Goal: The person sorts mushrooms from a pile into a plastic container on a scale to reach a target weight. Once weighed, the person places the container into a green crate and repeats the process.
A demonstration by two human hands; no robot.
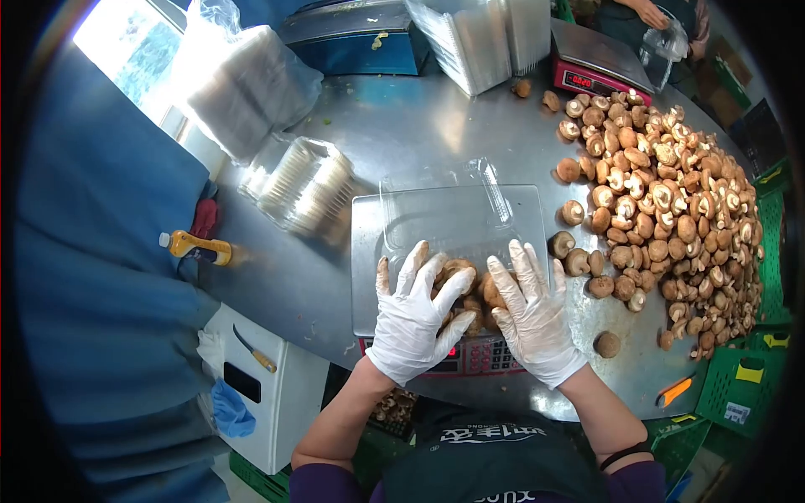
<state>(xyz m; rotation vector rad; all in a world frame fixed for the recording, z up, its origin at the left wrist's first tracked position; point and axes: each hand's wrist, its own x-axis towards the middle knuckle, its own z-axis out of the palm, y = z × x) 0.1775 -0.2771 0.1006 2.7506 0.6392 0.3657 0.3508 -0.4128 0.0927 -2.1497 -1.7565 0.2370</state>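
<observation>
Both my hands wear white gloves and rest on a clear plastic box that sits on a scale point(363, 243). Brown mushrooms point(457, 270) fill the near half of the box, and its clear lid point(444, 201) is folded back, away from me. My left hand point(412, 314) lies spread over the left side of the mushrooms. On their right side is my right hand point(537, 318), also with fingers apart. The scale's red keypad point(486, 356) shows between my wrists, its display partly covered.
A large mushroom pile point(662, 201) covers the right side. Nested clear boxes point(306, 184) lie left, taller stacks point(478, 42) behind. At the back right are another scale point(604, 59) and a co-worker's hand point(650, 12). A bottle point(197, 248), knife point(254, 348) and orange cutter point(675, 391) lie nearer.
</observation>
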